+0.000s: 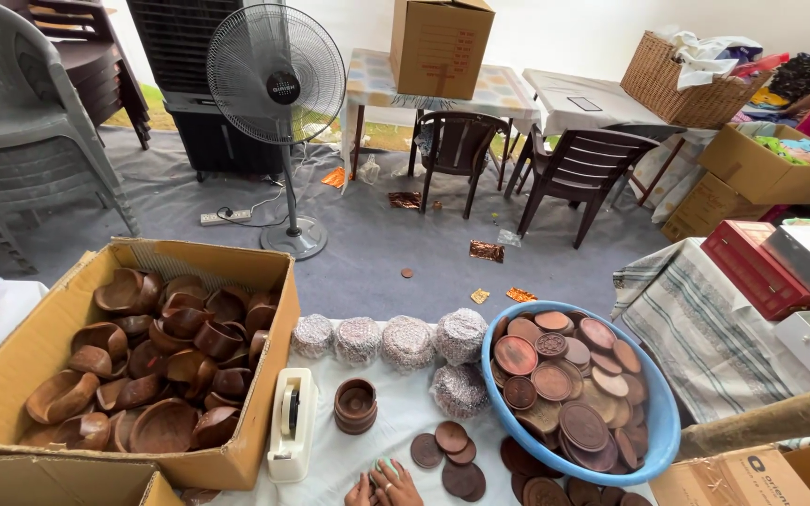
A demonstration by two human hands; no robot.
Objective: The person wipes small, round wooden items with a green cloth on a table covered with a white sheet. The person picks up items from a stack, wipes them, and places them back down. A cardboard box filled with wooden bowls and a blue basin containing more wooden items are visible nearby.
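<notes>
Only the tips of my two hands show at the bottom edge, pressed close together over the white tablecloth (403, 410). My left hand (360, 493) is mostly cut off. My right hand (396, 482) has its fingers curled, and what they hold is hidden. Loose round wooden discs (453, 448) lie just right of them. A small stack of wooden cups (355, 405) and a white tape dispenser (291, 424) stand just beyond. Left is a cardboard box (7, 361) full of wooden bowls (157, 361). Right is a blue basin (665, 412) heaped with wooden discs (569, 384).
Several net-wrapped round bundles (408, 342) line the table's far edge. Beyond are a grey carpet, a pedestal fan (277, 80), two brown chairs (578, 169), a table bearing a cardboard box (438, 42), a wicker basket (682, 80), stacked grey chairs (21, 131) and a red case (752, 267).
</notes>
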